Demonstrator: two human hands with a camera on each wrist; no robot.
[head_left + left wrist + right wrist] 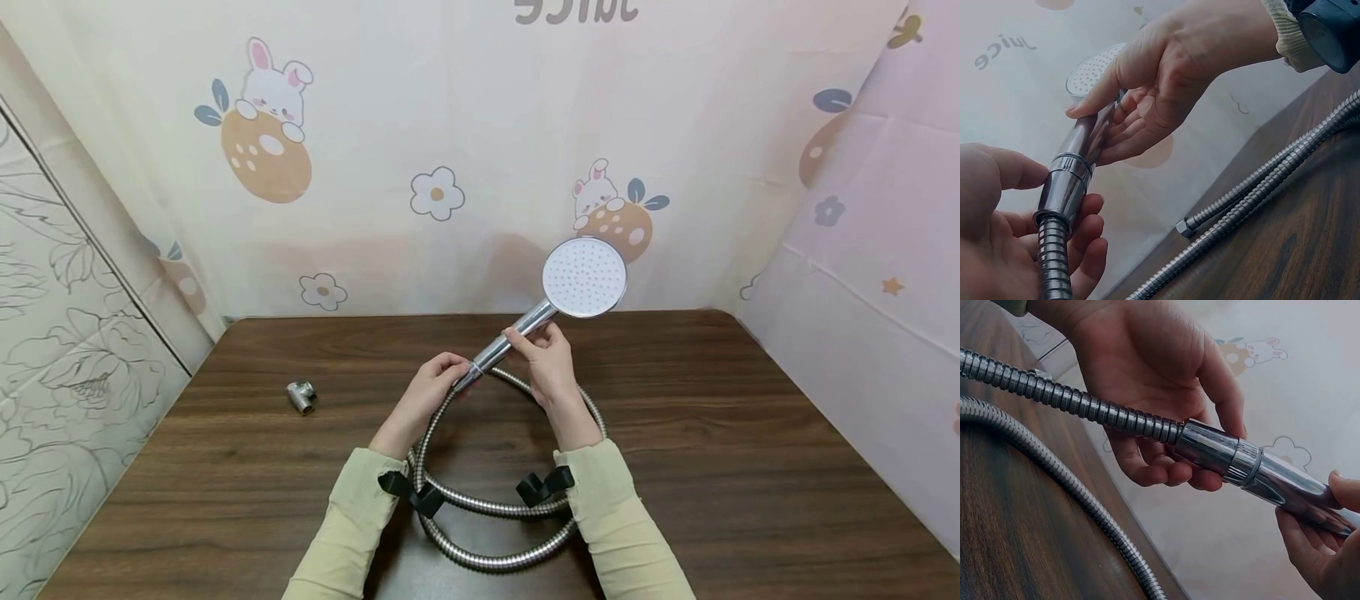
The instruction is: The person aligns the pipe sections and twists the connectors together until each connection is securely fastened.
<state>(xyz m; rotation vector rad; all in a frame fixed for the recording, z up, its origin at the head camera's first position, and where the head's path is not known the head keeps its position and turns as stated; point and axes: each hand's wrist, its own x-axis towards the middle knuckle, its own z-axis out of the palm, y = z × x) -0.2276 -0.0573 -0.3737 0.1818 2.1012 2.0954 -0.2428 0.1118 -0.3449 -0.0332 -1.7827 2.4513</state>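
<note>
A chrome hand shower head [584, 277] with a white round spray face is held up over the table, tilted to the upper right. My right hand [551, 367] grips its handle [537, 317], thumb along the near side. At the handle's lower end sits the metal hose's tapered connector nut [1207, 446], up against the ribbed collar [1245, 464]. The left hand [997, 219] pinches that nut between thumb and fingers. From the nut, the flexible metal hose [495, 563] runs down and lies in loops on the table below both wrists.
A small chrome T-shaped fitting [302, 397] lies on the left part of the brown wooden table [750, 467]. The hose's other end carries a small hex nut [1184, 227]. A printed curtain [450, 108] hangs behind the table, with more cloth at the right.
</note>
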